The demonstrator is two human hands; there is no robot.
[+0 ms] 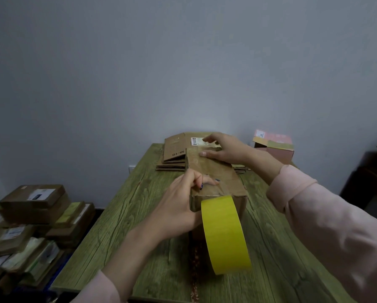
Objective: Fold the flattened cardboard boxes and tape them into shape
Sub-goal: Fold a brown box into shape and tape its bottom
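A folded brown cardboard box (216, 172) stands lengthwise in the middle of the green wooden table (126, 215). My right hand (224, 149) rests on the box's far end, thumb and fingers straight and pressing the top. My left hand (181, 202) lies on the near end, its index finger stretched across the top and the other fingers bent. A large yellow tape roll (226, 235) hangs in front of the box's near face, right against my left palm. My left thumb is hidden behind the roll.
A stack of flattened cardboard boxes (174, 149) lies at the table's far end, behind the box. A pink carton (275, 146) stands at the back right. Taped parcels (30, 215) are piled on the floor at the left. Dark furniture (375, 171) stands at the right.
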